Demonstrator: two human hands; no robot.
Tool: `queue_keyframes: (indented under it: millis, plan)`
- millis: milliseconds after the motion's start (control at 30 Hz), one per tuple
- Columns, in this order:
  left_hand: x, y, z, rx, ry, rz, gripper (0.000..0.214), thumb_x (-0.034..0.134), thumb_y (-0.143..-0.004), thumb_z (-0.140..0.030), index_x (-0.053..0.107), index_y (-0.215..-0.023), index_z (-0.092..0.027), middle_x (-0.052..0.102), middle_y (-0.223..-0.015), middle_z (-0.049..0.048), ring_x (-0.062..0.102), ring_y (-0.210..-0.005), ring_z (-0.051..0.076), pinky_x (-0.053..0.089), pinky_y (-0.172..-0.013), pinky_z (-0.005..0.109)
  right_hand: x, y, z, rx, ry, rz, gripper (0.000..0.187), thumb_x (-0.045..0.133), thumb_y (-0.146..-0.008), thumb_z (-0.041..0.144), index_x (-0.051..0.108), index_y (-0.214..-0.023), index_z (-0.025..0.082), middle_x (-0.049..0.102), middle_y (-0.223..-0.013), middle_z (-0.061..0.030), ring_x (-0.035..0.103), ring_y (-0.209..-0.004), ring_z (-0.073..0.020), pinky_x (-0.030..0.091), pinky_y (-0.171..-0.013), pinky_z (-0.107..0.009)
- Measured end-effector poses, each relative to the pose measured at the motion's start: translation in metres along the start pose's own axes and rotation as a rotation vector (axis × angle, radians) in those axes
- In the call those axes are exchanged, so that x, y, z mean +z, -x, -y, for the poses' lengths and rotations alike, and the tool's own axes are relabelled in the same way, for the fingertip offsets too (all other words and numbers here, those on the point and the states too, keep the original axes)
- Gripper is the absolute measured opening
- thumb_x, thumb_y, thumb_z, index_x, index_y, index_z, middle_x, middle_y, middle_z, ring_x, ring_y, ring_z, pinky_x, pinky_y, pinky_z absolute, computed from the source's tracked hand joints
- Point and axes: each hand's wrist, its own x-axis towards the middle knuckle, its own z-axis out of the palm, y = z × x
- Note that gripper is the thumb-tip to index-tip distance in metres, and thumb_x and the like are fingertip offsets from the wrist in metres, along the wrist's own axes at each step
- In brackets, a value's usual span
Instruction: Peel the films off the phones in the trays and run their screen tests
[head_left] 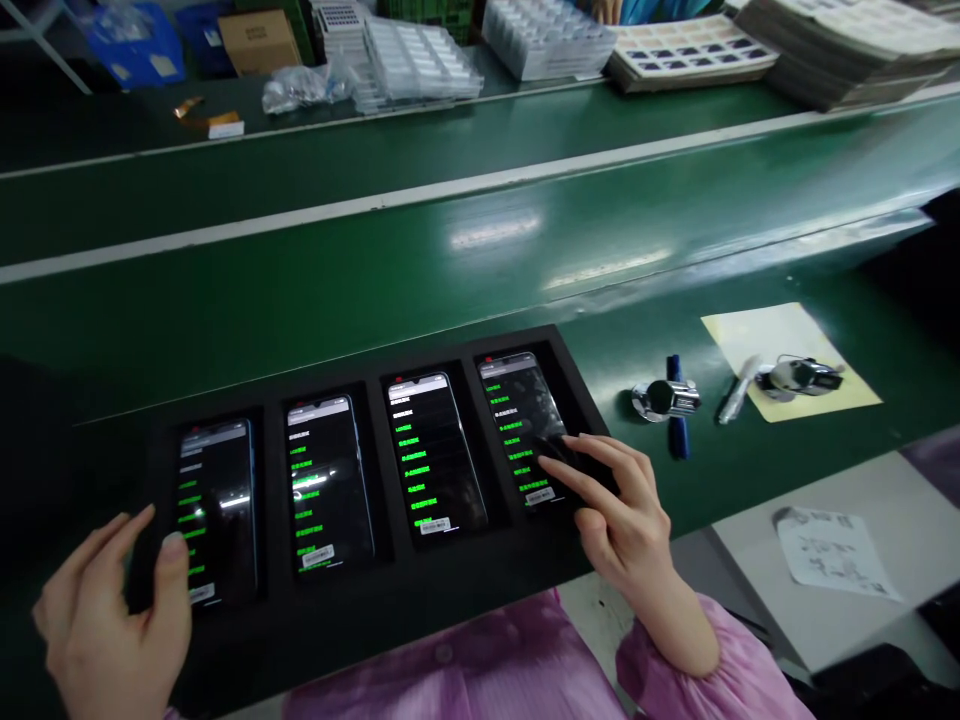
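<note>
A black foam tray (pixel 442 350) lies in front of me on the green bench, with several smartphones in its slots. Their dark screens show lists of green and white text. My right hand (pixel 626 505) is over the rightmost phone (pixel 517 410), index finger stretched toward its screen, fingers apart; whether it touches the glass I cannot tell. At the tray's left end is my left hand (pixel 112 610), thumb at the edge of the leftmost phone (pixel 217 500) and fingers spread by the tray's side. Between these sit two more phones, a second (pixel 326 490) and a third (pixel 431 450).
Right of the tray lie a chrome-and-blue device (pixel 667 400) and another chrome piece (pixel 802 378) on yellowish paper (pixel 772 325). Across the green conveyor (pixel 337 270) stand clear plastic trays (pixel 420 60) and printed sheet stacks (pixel 690 55). A written paper (pixel 832 550) lies lower right.
</note>
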Motion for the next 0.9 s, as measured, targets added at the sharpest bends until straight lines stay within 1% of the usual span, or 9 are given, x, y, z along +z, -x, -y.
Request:
queue_keyframes:
  millis: [100, 200, 400, 500, 633, 667, 733, 800, 900]
  plan:
    - [-0.001, 0.0, -0.007, 0.018, -0.048, -0.028, 0.048, 0.057, -0.097, -0.058, 0.07, -0.128, -0.024, 0.07, -0.138, 0.0112, 0.06, -0.138, 0.039, 0.043, -0.121, 0.058, 0.001, -0.002, 0.001, -0.023, 0.019, -0.013, 0.043, 0.037, -0.112, 0.036, 0.07, -0.139, 0.028, 0.064, -0.134, -0.0111, 0.059, -0.124, -0.0306, 0.052, -0.103, -0.05]
    - [-0.002, 0.001, -0.009, 0.008, -0.046, -0.033, 0.045, 0.057, -0.099, -0.056, 0.069, -0.131, -0.026, 0.069, -0.14, 0.0092, 0.059, -0.14, 0.036, 0.041, -0.124, 0.056, 0.003, -0.004, 0.001, -0.016, 0.069, 0.014, 0.042, 0.039, -0.112, 0.036, 0.069, -0.14, 0.027, 0.062, -0.138, -0.0124, 0.058, -0.127, -0.0333, 0.05, -0.104, -0.052]
    - [-0.001, 0.004, -0.006, 0.004, -0.058, -0.042, 0.047, 0.057, -0.1, -0.055, 0.069, -0.131, -0.022, 0.069, -0.139, 0.0112, 0.06, -0.138, 0.035, 0.042, -0.124, 0.052, 0.002, -0.001, 0.001, 0.007, 0.039, -0.058, 0.042, 0.039, -0.112, 0.036, 0.068, -0.14, 0.027, 0.062, -0.136, -0.0115, 0.06, -0.121, -0.0307, 0.051, -0.102, -0.049]
    - [-0.001, 0.003, -0.007, 0.006, -0.054, -0.036, 0.047, 0.057, -0.1, -0.054, 0.069, -0.131, -0.021, 0.069, -0.139, 0.0104, 0.061, -0.137, 0.034, 0.043, -0.124, 0.052, 0.002, -0.003, 0.002, -0.001, 0.058, -0.017, 0.043, 0.038, -0.112, 0.036, 0.065, -0.143, 0.026, 0.06, -0.139, -0.0128, 0.058, -0.124, -0.0312, 0.049, -0.104, -0.05]
    - [0.0, 0.001, -0.006, 0.025, -0.035, -0.055, 0.049, 0.058, -0.1, -0.056, 0.07, -0.131, -0.021, 0.07, -0.137, 0.0121, 0.062, -0.135, 0.037, 0.045, -0.121, 0.056, 0.003, -0.01, 0.005, 0.039, 0.194, 0.103, 0.041, 0.041, -0.111, 0.034, 0.064, -0.144, 0.027, 0.052, -0.153, -0.0136, 0.051, -0.134, -0.0366, 0.045, -0.107, -0.056]
    - [0.001, 0.001, -0.005, 0.035, -0.024, -0.066, 0.051, 0.058, -0.099, -0.058, 0.071, -0.13, -0.02, 0.071, -0.135, 0.0136, 0.063, -0.133, 0.038, 0.046, -0.119, 0.059, 0.003, -0.011, 0.005, 0.04, 0.204, 0.097, 0.04, 0.043, -0.111, 0.034, 0.065, -0.143, 0.026, 0.051, -0.155, -0.0136, 0.051, -0.135, -0.037, 0.045, -0.107, -0.056]
    - [0.003, 0.001, 0.0, 0.064, -0.007, -0.092, 0.053, 0.061, -0.097, -0.059, 0.073, -0.129, -0.019, 0.073, -0.131, 0.016, 0.066, -0.129, 0.041, 0.049, -0.115, 0.062, 0.002, -0.012, 0.005, 0.045, 0.164, 0.023, 0.039, 0.043, -0.11, 0.031, 0.066, -0.141, 0.026, 0.053, -0.152, -0.0134, 0.054, -0.132, -0.0347, 0.047, -0.105, -0.053]
    - [0.006, 0.002, 0.004, 0.106, 0.026, -0.138, 0.045, 0.066, -0.097, -0.05, 0.074, -0.127, -0.018, 0.074, -0.127, 0.0164, 0.068, -0.124, 0.039, 0.051, -0.112, 0.06, -0.001, -0.01, 0.005, 0.059, 0.097, -0.044, 0.039, 0.042, -0.109, 0.027, 0.067, -0.139, 0.026, 0.057, -0.148, -0.0125, 0.059, -0.127, -0.0321, 0.049, -0.103, -0.05]
    - [0.005, 0.008, 0.008, 0.195, 0.108, -0.25, 0.027, 0.069, -0.097, -0.029, 0.075, -0.12, -0.017, 0.076, -0.114, 0.0127, 0.072, -0.11, 0.028, 0.056, -0.102, 0.045, -0.005, -0.002, -0.001, 0.02, 0.079, -0.01, 0.034, 0.048, -0.106, 0.026, 0.073, -0.129, 0.029, 0.065, -0.14, -0.0106, 0.062, -0.123, -0.0342, 0.049, -0.101, -0.053]
